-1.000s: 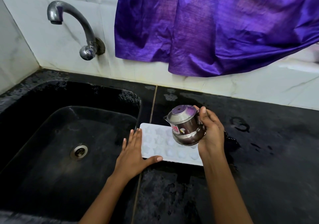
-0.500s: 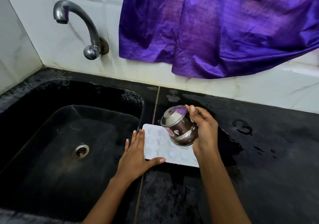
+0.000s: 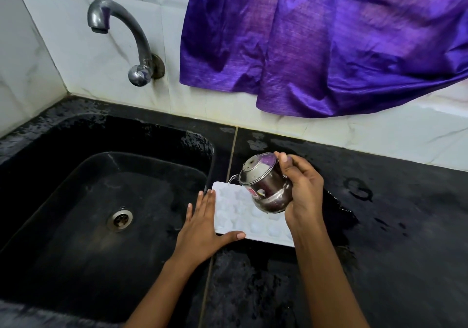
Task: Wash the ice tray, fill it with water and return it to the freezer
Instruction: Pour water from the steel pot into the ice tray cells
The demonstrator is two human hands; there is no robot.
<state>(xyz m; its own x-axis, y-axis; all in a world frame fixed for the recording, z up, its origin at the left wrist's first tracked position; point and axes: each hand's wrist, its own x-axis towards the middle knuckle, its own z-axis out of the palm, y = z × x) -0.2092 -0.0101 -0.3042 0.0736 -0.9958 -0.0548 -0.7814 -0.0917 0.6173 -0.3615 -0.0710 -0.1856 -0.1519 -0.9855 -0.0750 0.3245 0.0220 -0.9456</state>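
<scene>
Purple, shiny cloth [image 3: 329, 44] is hanging across the top right, draping over the white marble-patterned wall tiles [image 3: 63, 57]. Below it the black speckled stone table [image 3: 392, 239] is glistening wet, with puddles lying to the right of the action. On the left, the deep black sink [image 3: 50, 201] is sitting sunk into that table, and the curved grey metal tap [image 3: 126, 24] is arching out of the wall above it, no water showing at its mouth.

Now to the action: the white plastic ice tray [image 3: 235, 213] is lying flat on the table, just right of the sink's edge, its round pockets facing up. The left hand [image 3: 202, 229] is resting against the tray's left end, fingers [image 3: 206, 201] straight and pressed together along that edge, the thumb stretching out apart from them and touching the tray's near edge.

Over the tray, the right hand [image 3: 304, 191] is gripping a small rounded steel pot [image 3: 266, 186] with a red label, its fingers curling round the pot's body and the thumb hooking over the top. The pot is tilting to the left, its spout pointing down at the tray's far-left corner, and a thin trickle of water [image 3: 231, 179] seems to be leaving the spout there.

Down in the sink, the round metal drain [image 3: 119, 220] is sitting in the middle of the basin floor.
</scene>
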